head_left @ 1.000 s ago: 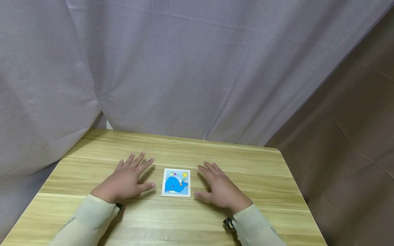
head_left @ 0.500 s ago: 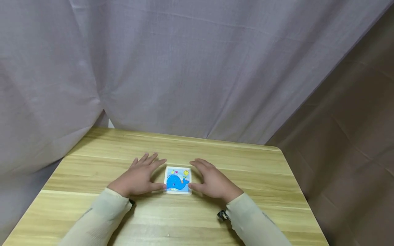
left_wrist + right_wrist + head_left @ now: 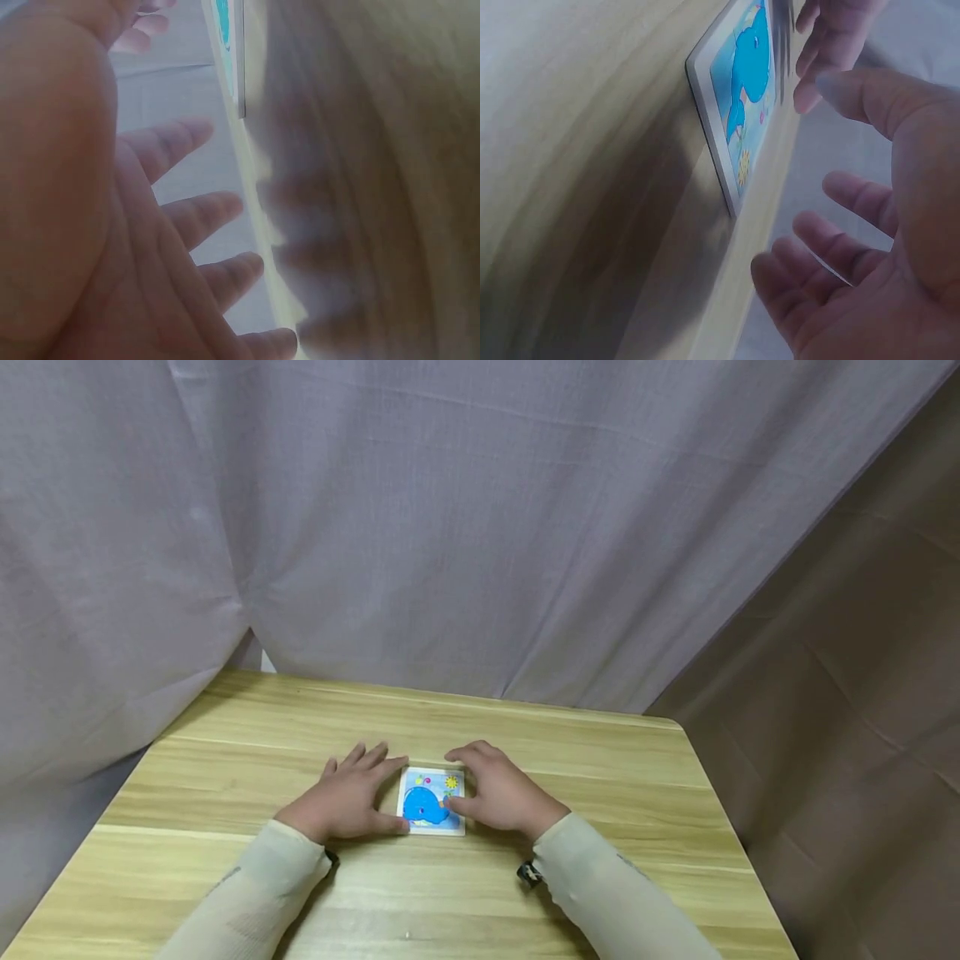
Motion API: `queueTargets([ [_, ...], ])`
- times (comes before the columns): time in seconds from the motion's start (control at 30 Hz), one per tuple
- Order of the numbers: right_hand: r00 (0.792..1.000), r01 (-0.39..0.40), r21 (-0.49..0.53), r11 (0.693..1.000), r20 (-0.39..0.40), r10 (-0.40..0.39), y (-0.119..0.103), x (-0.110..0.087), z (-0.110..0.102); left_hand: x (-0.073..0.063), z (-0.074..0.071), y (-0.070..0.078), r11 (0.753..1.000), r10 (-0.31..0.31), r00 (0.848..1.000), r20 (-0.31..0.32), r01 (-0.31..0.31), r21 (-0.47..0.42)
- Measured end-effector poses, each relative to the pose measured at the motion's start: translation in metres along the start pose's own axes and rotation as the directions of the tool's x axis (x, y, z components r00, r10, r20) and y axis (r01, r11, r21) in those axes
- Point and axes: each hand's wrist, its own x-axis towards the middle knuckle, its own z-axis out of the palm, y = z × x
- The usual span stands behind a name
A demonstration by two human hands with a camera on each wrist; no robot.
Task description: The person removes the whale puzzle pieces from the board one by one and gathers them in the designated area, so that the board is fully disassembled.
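Note:
A flat square board [image 3: 427, 818] with a white border and a blue whale picture lies on the wooden table. In the head view, my left hand [image 3: 341, 802] is at its left edge, fingers spread, with thumb and index finger overlapping the border. Over the right edge hovers my right hand [image 3: 498, 789], its thumb above the whale's tail and its fingers reaching past the far right corner. From the right wrist, the board [image 3: 750, 75] shows some thickness, and the right thumb [image 3: 877, 101] stands apart from its surface. Only the board's edge [image 3: 240, 94] appears in the left wrist view.
The wooden table [image 3: 420, 893] has its far edge against a grey curtain [image 3: 450, 527]. A brown curtain [image 3: 840, 710] hangs along the right side. A dark strap [image 3: 529, 873] shows below the right wrist.
Both hands have come inward from either side to the board. The right hand has kept moving left until its thumb overlaps the picture. The board stays in about the same place.

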Motion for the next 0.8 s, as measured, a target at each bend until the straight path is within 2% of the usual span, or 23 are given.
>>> queueTargets([
  [0.3, 0.997, -0.01, 0.018, 1.0, 0.082, 0.009, -0.012, 0.019, 0.008, 0.0, 0.006, -0.002, 1.0, -0.029, 0.999, 0.014, 0.029, -0.008],
  [0.53, 0.996, -0.01, 0.028, 1.0, 0.087, 0.007, -0.018, 0.035, 0.009, 0.001, 0.004, 0.0, 0.999, -0.025, 0.999, 0.024, 0.025, -0.02],
  [0.8, 0.992, -0.051, 0.03, 0.998, 0.115, 0.047, -0.018, 0.048, 0.013, 0.001, 0.003, -0.002, 1.0, -0.021, 1.0, 0.023, 0.021, -0.02],
])
